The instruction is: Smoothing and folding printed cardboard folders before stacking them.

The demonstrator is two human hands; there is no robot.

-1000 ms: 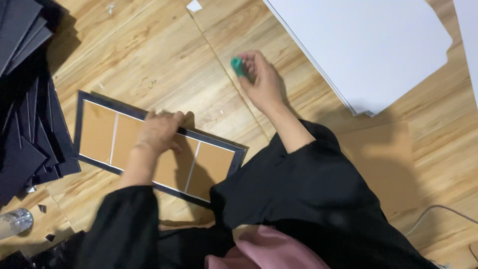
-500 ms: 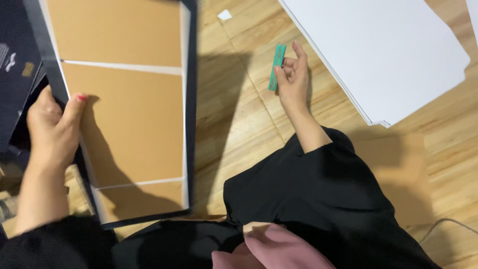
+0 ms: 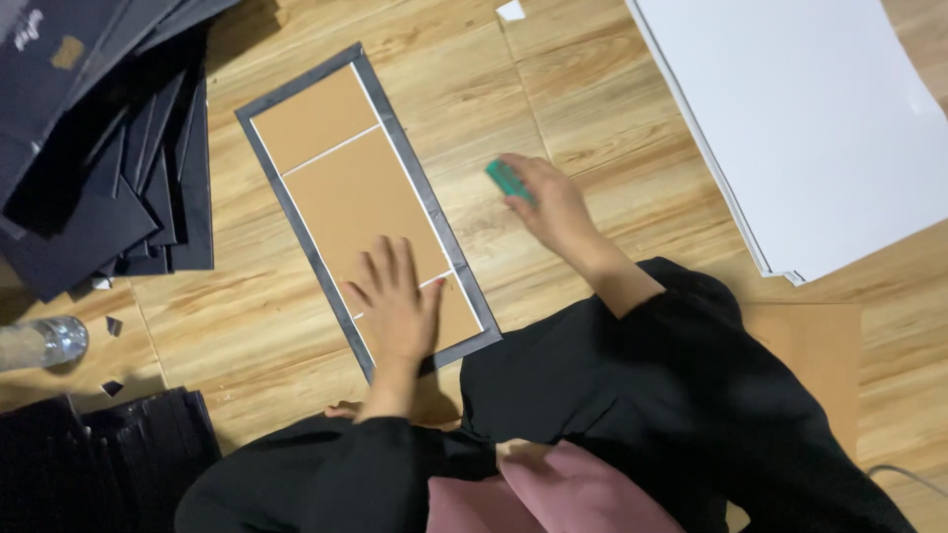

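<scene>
Pressing flat, the open left hand point(image 3: 397, 301) lies on a dark-edged brown cardboard panel point(image 3: 360, 197); the right hand point(image 3: 553, 202), beside it, grips a small green scraper point(image 3: 506, 180).

**Wood floor & what lay on it**

Light wood-grain floor point(image 3: 592, 89) carried a brown board panel w/ dark grey border point(image 3: 365, 202), flat, centre. Stack of dark sheets point(image 3: 109, 178) at upper left, white sheet stack point(image 3: 810, 118) upper right, well apart. Clear bottle point(image 3: 39, 342) on its side at left edge; small white scrap point(image 3: 511, 11) near top.
</scene>
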